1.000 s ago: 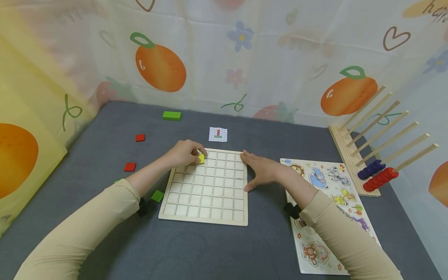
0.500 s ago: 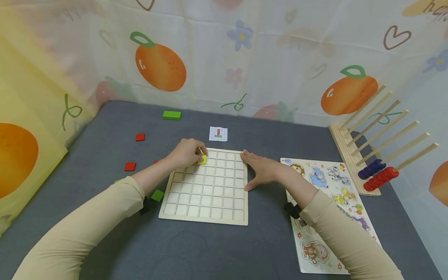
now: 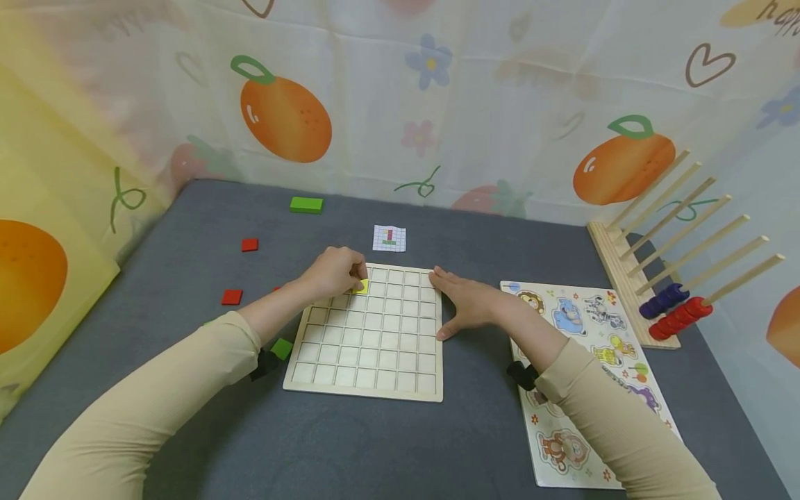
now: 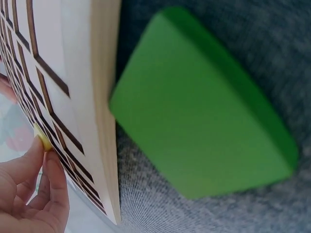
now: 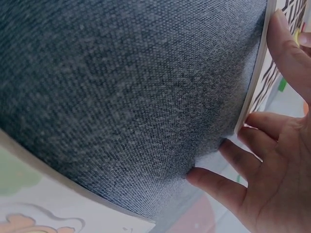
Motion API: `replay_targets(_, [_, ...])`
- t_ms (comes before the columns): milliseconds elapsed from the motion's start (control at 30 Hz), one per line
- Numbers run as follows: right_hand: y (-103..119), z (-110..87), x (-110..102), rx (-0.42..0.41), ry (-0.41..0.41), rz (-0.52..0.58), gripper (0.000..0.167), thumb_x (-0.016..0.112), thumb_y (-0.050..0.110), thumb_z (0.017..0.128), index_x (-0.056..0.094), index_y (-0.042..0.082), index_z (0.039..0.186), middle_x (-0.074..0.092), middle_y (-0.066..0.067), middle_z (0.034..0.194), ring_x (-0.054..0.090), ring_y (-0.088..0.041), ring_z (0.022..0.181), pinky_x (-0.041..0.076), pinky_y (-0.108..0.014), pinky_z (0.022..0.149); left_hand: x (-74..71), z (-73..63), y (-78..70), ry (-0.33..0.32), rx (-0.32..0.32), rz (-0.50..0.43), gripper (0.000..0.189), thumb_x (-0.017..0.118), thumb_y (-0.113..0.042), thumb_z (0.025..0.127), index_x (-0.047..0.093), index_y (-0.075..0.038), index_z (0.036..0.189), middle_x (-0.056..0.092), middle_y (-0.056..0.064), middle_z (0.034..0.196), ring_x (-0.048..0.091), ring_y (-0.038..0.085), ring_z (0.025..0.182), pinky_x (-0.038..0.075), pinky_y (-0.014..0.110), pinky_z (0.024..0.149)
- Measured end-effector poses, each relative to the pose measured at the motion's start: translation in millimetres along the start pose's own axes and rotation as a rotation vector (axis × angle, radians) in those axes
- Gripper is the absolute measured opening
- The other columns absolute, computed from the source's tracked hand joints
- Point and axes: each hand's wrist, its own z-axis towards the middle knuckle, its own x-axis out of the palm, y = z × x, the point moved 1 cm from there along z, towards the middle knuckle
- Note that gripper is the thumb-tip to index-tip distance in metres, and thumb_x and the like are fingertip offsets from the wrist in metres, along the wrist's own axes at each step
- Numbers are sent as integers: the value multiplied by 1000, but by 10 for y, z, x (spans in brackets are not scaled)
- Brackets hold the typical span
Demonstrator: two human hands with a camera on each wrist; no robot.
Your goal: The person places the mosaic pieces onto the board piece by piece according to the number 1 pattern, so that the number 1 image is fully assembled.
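Note:
A pale wooden grid board lies on the dark cloth. My left hand is over its upper left part and pinches a small yellow square tile against the grid; the fingers cover part of it. In the left wrist view, thumb and fingertips meet at the yellow tile. My right hand rests along the board's right edge with fingers spread, thumb near the lower part of that edge. A green tile lies by the board's left edge, under my left wrist.
Red tiles lie to the left, with a green block farther back. Behind the board is a small gridded pattern card. An animal puzzle board and a wooden peg rack with red and blue beads stand right.
My left hand has shifted slightly, and the yellow tile has moved a little right and down on the grid. The right hand has stayed at the board's edge.

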Motion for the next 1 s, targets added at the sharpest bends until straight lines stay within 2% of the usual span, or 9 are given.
replay_targets(433, [6, -9, -1, -6, -6, 4, 113, 78, 47, 80, 5, 15, 160, -2, -6, 169, 8, -32, 156, 20, -55, 123, 23, 35, 12, 2, -5, 20, 6, 75, -5, 84, 71, -5, 88, 73, 12, 92, 66, 27, 89, 52, 40, 82])
replay_targets(800, [-2, -16, 3, -18, -10, -3, 112, 77, 48, 81, 5, 15, 160, -2, -7, 169, 7, -31, 157, 19, -54, 123, 1, 10, -21, -9, -2, 15, 5, 76, -5, 84, 71, -5, 84, 73, 12, 91, 66, 26, 86, 52, 40, 81])
replay_targets(1000, [2, -14, 10, -19, -7, 2, 111, 77, 47, 82, 5, 15, 160, -3, -7, 169, 7, -31, 157, 20, -54, 123, -9, 10, 16, 5, 7, 8, 6, 77, -6, 83, 71, -7, 84, 73, 11, 91, 66, 25, 87, 52, 40, 82])
